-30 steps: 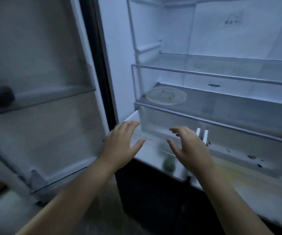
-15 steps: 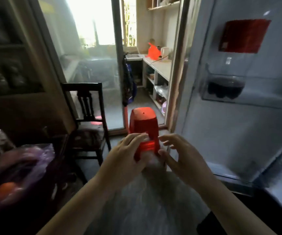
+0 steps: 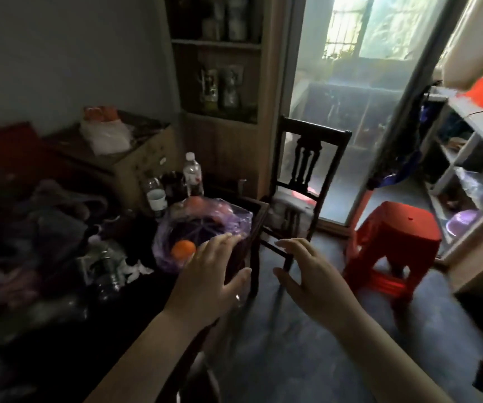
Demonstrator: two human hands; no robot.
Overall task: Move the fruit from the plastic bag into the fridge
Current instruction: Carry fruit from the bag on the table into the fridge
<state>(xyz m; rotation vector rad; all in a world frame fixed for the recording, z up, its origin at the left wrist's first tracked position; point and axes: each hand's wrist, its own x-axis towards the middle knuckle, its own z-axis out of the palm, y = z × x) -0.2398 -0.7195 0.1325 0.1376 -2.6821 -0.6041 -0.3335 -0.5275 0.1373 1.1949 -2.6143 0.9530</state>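
Orange fruit (image 3: 183, 248) lies inside the open purple plastic bag (image 3: 234, 225) on the dark table (image 3: 158, 289), just left of the left hand (image 3: 209, 277). That hand's straight, spread fingers (image 3: 220, 242) reach the bag's near rim; whether they touch it cannot be told. The right hand (image 3: 310, 277) is empty with its fingers loosely apart, well right of the bag.

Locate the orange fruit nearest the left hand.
Head view, left of centre: the orange fruit lies inside the purple plastic bag, near its front edge, just left of the left hand.
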